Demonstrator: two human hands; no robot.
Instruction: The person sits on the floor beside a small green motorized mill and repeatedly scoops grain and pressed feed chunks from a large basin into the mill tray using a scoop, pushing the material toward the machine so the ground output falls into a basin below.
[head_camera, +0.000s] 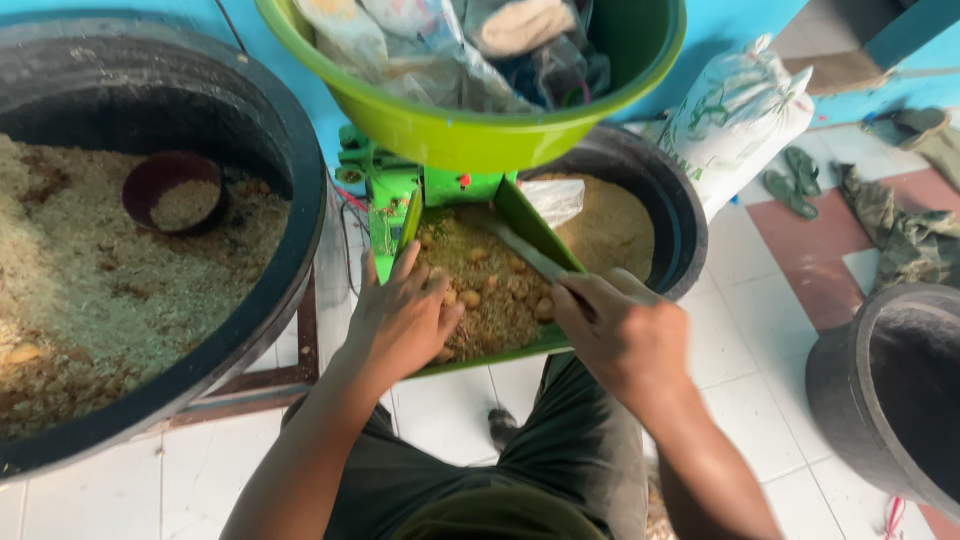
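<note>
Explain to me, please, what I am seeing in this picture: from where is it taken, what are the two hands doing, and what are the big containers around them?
The picture comes from a camera worn on a person's head, looking down at their own two hands and lap. In the middle is a green machine with a sloped green tray full of coarse brown mash and small yellowish lumps. The left hand lies flat on that mash. The right hand is closed around a grey stick that reaches into the tray. Above sits a green basin filled with plastic bags. To the left is a large black tub of pale crumbly feed, with a small dark red bowl in it. Behind the tray is a second black tub holding finer brown meal, and beside it a white sack. The floor is tiled.
</note>
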